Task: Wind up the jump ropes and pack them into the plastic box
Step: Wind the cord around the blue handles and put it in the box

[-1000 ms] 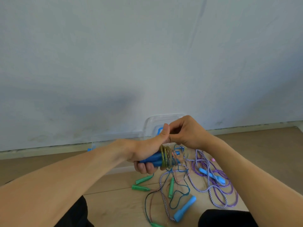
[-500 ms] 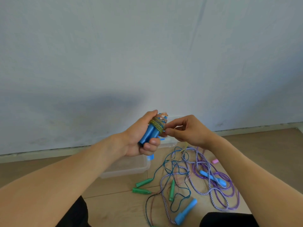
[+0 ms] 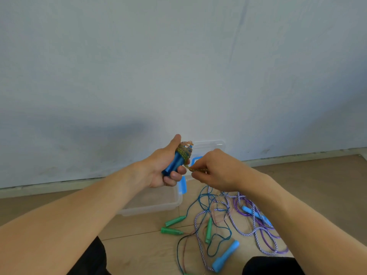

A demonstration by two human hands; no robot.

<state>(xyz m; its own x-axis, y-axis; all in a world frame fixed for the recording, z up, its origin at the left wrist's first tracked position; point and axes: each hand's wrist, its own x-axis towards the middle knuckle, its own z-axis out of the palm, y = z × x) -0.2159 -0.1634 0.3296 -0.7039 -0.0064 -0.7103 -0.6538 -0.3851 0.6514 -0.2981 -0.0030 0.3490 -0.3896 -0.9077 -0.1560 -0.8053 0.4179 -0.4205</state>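
My left hand [image 3: 165, 168] grips a pair of dark blue handles [image 3: 174, 163], held upright in front of the wall. A yellow-green cord [image 3: 183, 151] is wound round their upper ends. My right hand [image 3: 213, 171] pinches the loose end of that cord [image 3: 196, 170] just right of the handles. The clear plastic box [image 3: 153, 203] lies on the floor below my left hand, its blue latch [image 3: 182, 184] at the right side. Loose ropes lie tangled on the floor to the right of the box.
On the wooden floor lie several green handles [image 3: 174, 221], light blue handles [image 3: 226, 256], a striped purple-white rope [image 3: 200, 247], a purple rope [image 3: 264, 233] and a thin teal cord [image 3: 218, 239]. The box lid [image 3: 208, 146] leans against the wall. My knees show at the bottom edge.
My left hand lifted the blue handles and turned them upright. My right hand dropped from their top to the lower right, drawing the cord end out sideways.
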